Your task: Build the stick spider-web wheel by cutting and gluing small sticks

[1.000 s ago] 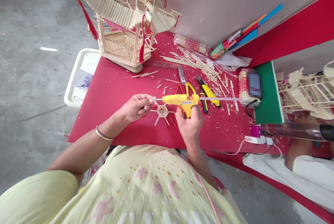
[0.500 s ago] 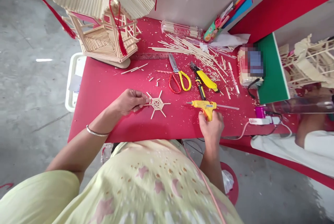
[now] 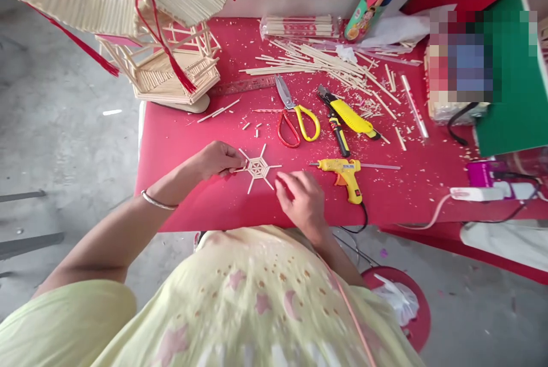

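Observation:
A small six-spoked star of thin wooden sticks (image 3: 257, 168), like a spider web, lies flat on the red table. My left hand (image 3: 220, 160) comes in from its left side, thumb and finger pinched at the left spoke; the exact grip is partly hidden by the fingers. Just right of the star hovers my right hand (image 3: 303, 198), with its fingers apart and nothing seen in them. Beyond it, the yellow glue gun (image 3: 342, 168) rests on its side, nozzle pointing left, a clear glue stick poking out of its back.
Red-and-yellow scissors (image 3: 295, 113), a yellow utility knife (image 3: 353, 117) and black-yellow pliers (image 3: 339, 136) lie behind. Loose sticks (image 3: 317, 61) and scraps cover the back. A stick-built pavilion (image 3: 171, 70) with red tassels stands back left. A power strip (image 3: 479, 193) sits at right.
My right hand has let go of the glue gun, now lying on the table, and moved left beside the star. My left hand stays at the left spoke. The view has shifted slightly.

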The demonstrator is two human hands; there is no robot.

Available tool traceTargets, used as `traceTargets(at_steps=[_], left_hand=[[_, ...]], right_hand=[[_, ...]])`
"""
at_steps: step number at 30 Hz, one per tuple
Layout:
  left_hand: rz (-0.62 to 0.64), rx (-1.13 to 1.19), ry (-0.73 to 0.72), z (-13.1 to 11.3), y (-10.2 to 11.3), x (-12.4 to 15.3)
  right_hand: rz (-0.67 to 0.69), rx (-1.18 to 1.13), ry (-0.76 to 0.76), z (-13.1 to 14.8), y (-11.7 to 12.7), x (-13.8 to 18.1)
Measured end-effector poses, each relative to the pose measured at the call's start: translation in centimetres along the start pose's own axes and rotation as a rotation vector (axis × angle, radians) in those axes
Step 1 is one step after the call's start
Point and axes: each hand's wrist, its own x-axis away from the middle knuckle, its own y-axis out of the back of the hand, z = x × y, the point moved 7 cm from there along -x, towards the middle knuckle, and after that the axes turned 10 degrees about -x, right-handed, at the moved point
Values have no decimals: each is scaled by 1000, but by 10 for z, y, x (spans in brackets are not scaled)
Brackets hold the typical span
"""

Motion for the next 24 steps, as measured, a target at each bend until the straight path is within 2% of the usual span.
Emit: traceTargets(at_steps=[2,5,15,24], left_hand=[[11,-7,3,0,-1,-2],[19,-14,14,-1,-1,-3],[7,-61,34,-14,-3,-2],[2,-56,29,-12,-3,-6]], right_hand=[[71,-27,3,3,-25,0],[120,-12,26,2,-41,3],[151,9,25,-2,-42,4],[167,9,34,-2,-43,6]])
